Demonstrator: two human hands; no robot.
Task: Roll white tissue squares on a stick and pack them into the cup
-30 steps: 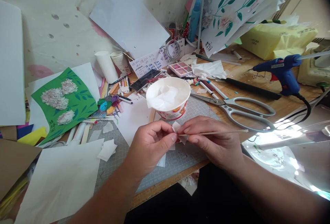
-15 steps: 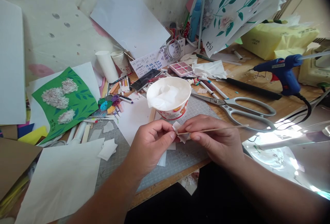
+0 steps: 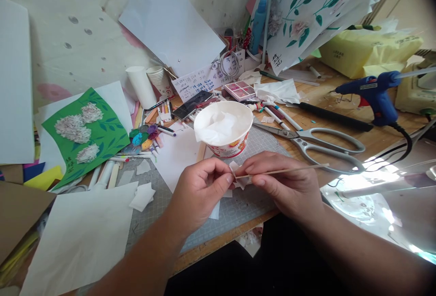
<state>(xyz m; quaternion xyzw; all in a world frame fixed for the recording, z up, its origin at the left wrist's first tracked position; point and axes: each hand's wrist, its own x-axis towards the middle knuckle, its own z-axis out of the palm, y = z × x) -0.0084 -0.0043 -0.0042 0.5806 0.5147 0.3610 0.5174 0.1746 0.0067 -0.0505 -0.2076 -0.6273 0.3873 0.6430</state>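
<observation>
My left hand (image 3: 204, 187) pinches a small piece of white tissue paper (image 3: 242, 182) between thumb and fingers. A thin wooden stick (image 3: 289, 170) lies in my right hand (image 3: 289, 185), its left end against the tissue and its other end pointing right. Both hands are close together over the grey cutting mat (image 3: 197, 237), just in front of a white paper bowl (image 3: 223, 128) with a red pattern. Crumpled white tissue fills part of the bowl. My fingertips partly hide where stick and tissue meet.
To the right lie large scissors (image 3: 306, 141), and beyond them a blue glue gun (image 3: 371, 94) with a cable. White paper sheets (image 3: 81, 232) and a green flower picture (image 3: 85, 132) are on the left. Markers, a phone (image 3: 192, 104) and paper cups (image 3: 141, 88) stand behind.
The tissue and the stick's tip have shifted very slightly between my fingers. Both hands keep nearly the same place and grip.
</observation>
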